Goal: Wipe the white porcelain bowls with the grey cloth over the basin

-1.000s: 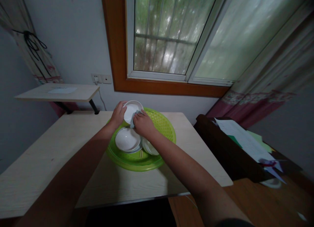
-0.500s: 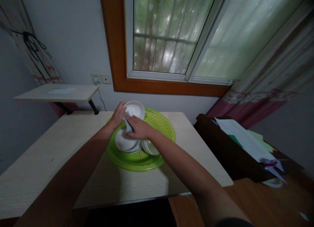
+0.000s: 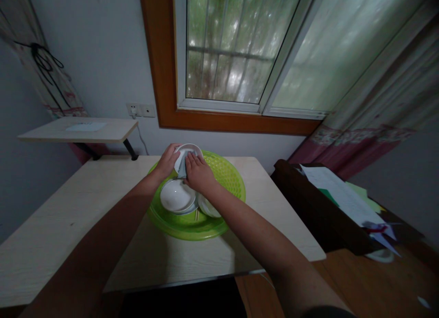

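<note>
My left hand (image 3: 168,160) is closed on the left rim of a white bowl (image 3: 188,147), which is tilted with its inside facing me. A pale grey-blue cloth (image 3: 182,168) is under the fingers of my right hand (image 3: 199,171), pressed against the bowl's inside. Below them, a stack of white dishes (image 3: 176,196) sits in a round green basket (image 3: 195,233). Another white bowl (image 3: 210,207) lies to the right of the stack, partly covered by my right forearm. Between the two is a pair of thin chopsticks (image 3: 196,214), mostly hidden.
The basket stands on a light wooden table (image 3: 270,203) under a window (image 3: 229,48). At the left, a small raised shelf (image 3: 113,131) carries a sheet of paper. Papers (image 3: 332,185) lie on a dark brown piece of furniture (image 3: 295,190) at the right.
My right hand has moved from the bowl's left rim further right, into its inside, taking the cloth along. The bowl has tilted more towards me. My left hand stays at the rim.
</note>
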`<state>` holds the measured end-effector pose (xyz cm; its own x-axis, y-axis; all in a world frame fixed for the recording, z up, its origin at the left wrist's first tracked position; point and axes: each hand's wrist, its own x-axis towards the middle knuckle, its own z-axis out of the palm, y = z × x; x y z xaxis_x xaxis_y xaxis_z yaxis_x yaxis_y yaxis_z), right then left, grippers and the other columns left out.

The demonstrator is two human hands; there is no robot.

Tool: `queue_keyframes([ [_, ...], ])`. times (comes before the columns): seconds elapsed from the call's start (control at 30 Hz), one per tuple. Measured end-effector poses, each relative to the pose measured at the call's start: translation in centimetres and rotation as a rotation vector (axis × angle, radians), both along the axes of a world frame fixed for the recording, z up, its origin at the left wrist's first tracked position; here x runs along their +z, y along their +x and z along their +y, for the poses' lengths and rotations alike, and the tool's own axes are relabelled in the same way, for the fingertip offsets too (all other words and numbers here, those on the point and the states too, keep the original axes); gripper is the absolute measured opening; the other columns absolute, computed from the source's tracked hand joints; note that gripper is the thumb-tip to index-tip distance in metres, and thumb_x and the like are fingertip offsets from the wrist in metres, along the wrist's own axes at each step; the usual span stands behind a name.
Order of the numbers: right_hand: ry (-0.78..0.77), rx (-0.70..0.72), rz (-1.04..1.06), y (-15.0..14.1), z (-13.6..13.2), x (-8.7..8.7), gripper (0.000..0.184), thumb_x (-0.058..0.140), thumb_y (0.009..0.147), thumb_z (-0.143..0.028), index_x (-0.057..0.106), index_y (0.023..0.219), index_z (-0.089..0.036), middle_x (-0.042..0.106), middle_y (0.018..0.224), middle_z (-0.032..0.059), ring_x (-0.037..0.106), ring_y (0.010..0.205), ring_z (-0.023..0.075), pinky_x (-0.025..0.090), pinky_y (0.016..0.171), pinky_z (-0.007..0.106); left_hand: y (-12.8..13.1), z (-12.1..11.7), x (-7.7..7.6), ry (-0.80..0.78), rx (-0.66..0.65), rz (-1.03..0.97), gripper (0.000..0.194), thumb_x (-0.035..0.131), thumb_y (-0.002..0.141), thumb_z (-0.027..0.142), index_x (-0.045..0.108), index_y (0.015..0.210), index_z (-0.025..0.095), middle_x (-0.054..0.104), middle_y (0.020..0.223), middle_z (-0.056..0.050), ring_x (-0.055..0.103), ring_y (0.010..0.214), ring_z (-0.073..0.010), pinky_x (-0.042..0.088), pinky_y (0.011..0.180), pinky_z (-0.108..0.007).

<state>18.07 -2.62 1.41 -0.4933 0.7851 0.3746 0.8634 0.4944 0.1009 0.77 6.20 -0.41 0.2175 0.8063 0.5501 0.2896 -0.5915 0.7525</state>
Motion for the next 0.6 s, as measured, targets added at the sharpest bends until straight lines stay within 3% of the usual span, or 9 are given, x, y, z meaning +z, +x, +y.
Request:
queue_keyframes([
  [0.1, 0.007, -0.007, -0.041, -0.10, -0.14, 0.18, 0.065, 0.067, 0.091, -0.037, 0.053, 0.138, 0.005, 0.054, 0.145, 0.0322, 0.051, 0.139, 0.0371, 0.028, 0.123, 0.050, -0.17, 0.05, 0.08, 0.049, 0.043, 0.030, 0.039, 0.047, 0.090, 0.042, 0.057, 0.123, 0.022, 0.061, 0.127, -0.012, 0.055, 0.124, -0.0284, 0.041, 0.114, -0.048],
  [0.27, -0.092, 0.091, -0.063, -0.12, -0.12, 0.59, 0.038, 0.065, 0.091, -0.036, 0.066, 0.117, -0.006, 0.073, 0.116, 0.0207, 0.068, 0.111, 0.0316, 0.043, 0.110, 0.044, -0.50, 0.05, 0.19, 0.092, 0.093, 0.044, 0.039, 0.047, 0.091, 0.041, 0.056, 0.125, 0.023, 0.060, 0.127, -0.011, 0.053, 0.125, -0.0265, 0.040, 0.115, -0.046],
  [0.33, -0.133, 0.142, -0.045, -0.02, -0.01, 0.67, 0.042, 0.065, 0.091, -0.033, 0.064, 0.124, -0.008, 0.072, 0.120, 0.0185, 0.068, 0.111, 0.0303, 0.046, 0.105, 0.041, -0.60, 0.07, 0.17, 0.098, 0.116, 0.033, 0.039, 0.046, 0.092, 0.041, 0.056, 0.125, 0.023, 0.059, 0.128, -0.011, 0.052, 0.127, -0.0261, 0.038, 0.116, -0.045],
  [0.47, -0.234, 0.219, 0.059, 0.35, 0.31, 0.55, 0.064, 0.062, 0.093, -0.028, 0.043, 0.151, -0.011, 0.065, 0.136, 0.0178, 0.065, 0.120, 0.0266, 0.047, 0.104, 0.037, -0.67, 0.14, 0.04, 0.101, 0.128, 0.004, 0.042, 0.045, 0.093, 0.044, 0.052, 0.128, 0.022, 0.056, 0.129, -0.013, 0.051, 0.127, -0.0263, 0.038, 0.116, -0.045],
  [0.6, -0.287, 0.299, 0.178, 0.62, 0.52, 0.33, 0.073, 0.061, 0.092, -0.028, 0.033, 0.157, -0.011, 0.060, 0.144, 0.0179, 0.063, 0.125, 0.0256, 0.046, 0.106, 0.036, -0.60, 0.02, 0.05, 0.100, 0.131, 0.006, 0.043, 0.044, 0.094, 0.046, 0.050, 0.128, 0.022, 0.055, 0.129, -0.012, 0.051, 0.127, -0.0261, 0.037, 0.117, -0.046],
])
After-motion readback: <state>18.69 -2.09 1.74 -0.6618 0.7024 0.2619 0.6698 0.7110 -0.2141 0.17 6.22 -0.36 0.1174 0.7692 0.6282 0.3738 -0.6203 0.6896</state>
